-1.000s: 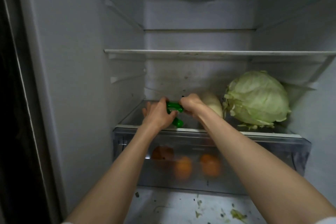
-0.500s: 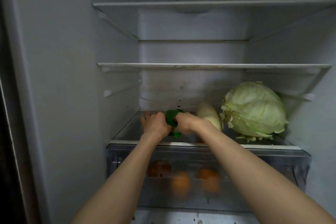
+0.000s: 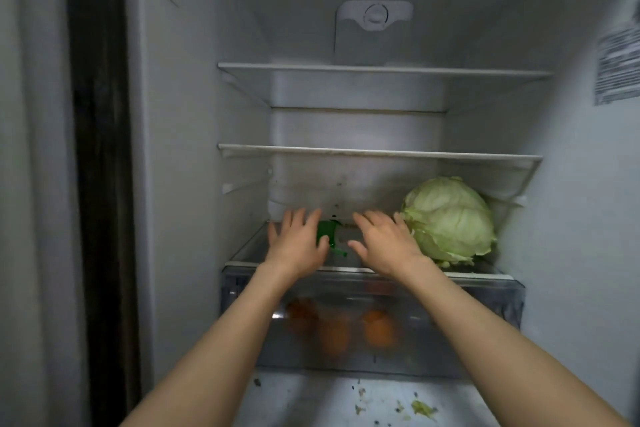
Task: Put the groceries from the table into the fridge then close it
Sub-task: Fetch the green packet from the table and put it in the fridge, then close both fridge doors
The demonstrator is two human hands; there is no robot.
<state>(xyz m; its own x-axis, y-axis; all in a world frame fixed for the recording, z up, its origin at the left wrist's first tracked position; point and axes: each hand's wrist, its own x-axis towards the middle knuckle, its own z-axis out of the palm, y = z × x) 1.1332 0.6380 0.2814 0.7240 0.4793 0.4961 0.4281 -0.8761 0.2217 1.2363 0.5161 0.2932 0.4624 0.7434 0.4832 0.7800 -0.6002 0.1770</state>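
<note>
Both hands now spread their fingers over the shelf above the crisper drawer [image 3: 374,326], where half a second ago they were closed together around the green vegetable. The left hand [image 3: 298,243] has straight, splayed fingers and holds nothing, though its thumb side lies against the green vegetable [image 3: 327,232], which rests on the glass shelf [image 3: 249,250] between the two hands. The right hand [image 3: 384,243] is likewise flat and empty, just beside the cabbage [image 3: 450,218] that sits at the right end of the same shelf. The pale vegetable seen earlier beside the cabbage is hidden behind the right hand. Orange fruits [image 3: 377,328] show dimly through the drawer front below.

The release suggests that this item is placed and the hands are about to draw back. The fridge is open; whether more groceries wait on the counter cannot be told from this view, so closing the door may or may not come next.
</note>
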